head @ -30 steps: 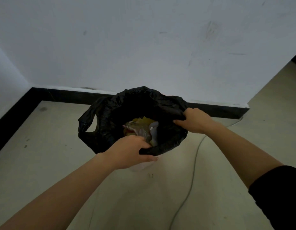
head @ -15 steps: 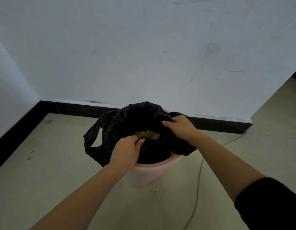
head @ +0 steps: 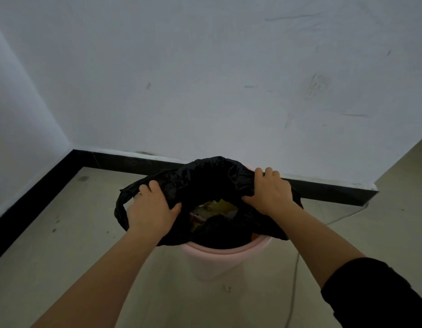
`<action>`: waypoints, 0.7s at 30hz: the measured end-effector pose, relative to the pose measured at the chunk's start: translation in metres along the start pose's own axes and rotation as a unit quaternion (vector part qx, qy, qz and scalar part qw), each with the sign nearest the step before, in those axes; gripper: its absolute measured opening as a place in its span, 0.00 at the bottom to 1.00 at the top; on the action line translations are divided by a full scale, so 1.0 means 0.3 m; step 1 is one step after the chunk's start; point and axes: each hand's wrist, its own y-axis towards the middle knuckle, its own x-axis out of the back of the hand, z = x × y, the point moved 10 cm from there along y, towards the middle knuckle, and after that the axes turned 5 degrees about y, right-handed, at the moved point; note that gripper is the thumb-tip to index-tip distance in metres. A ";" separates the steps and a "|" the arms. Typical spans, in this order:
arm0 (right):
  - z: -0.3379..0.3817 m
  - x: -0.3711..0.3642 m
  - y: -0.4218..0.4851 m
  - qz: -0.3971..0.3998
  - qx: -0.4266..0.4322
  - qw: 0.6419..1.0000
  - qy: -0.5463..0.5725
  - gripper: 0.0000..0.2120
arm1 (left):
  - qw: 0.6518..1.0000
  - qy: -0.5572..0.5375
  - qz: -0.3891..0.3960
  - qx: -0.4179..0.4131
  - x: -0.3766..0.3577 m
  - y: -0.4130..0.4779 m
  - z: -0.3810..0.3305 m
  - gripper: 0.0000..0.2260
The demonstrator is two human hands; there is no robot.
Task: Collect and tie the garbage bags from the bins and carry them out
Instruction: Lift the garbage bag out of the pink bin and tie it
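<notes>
The black garbage bag (head: 205,183) sits inside a pale pink bin (head: 219,259), and its upper part is pulled up above the bin's rim. The bin stands on the floor (head: 51,268) close to the wall, near a corner of the room. The mouth of the bag is open in the middle, and inside it some trash (head: 217,208) is visible, yellowish and whitish pieces, too dark to name exactly. The left hand (head: 150,209) grips the left edge of the bag: the fingers are curled over the plastic and the thumb presses it from the inner side. The right hand (head: 269,192) holds the right edge in the same way, fingers bent over the top of the plastic and the thumb pointing toward the opening. The two hands are apart, one on each side of the opening. A handle loop (head: 121,209) of the bag hangs just left of the left hand. The right arm has a black sleeve (head: 375,294) pushed up above the forearm; the left forearm is bare. A thin pale cable (head: 292,292) lies on the floor to the right of the bin. A black baseboard (head: 134,160) runs along the bottom of the white wall (head: 205,79), which has some small marks.
</notes>
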 end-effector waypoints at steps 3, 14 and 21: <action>0.013 -0.014 0.000 0.006 0.013 0.999 -0.045 0.21 | 0.997 0.066 -0.009 -0.041 0.006 0.003 -0.036 0.17; 0.064 -0.010 -0.011 0.046 0.009 0.969 0.242 0.05 | 0.987 -0.091 -0.004 -0.134 0.014 -0.018 -0.171 0.07; 0.037 0.009 -0.027 0.023 -0.053 0.937 0.345 0.12 | 0.991 0.038 0.036 -0.123 -0.020 0.003 -0.192 0.14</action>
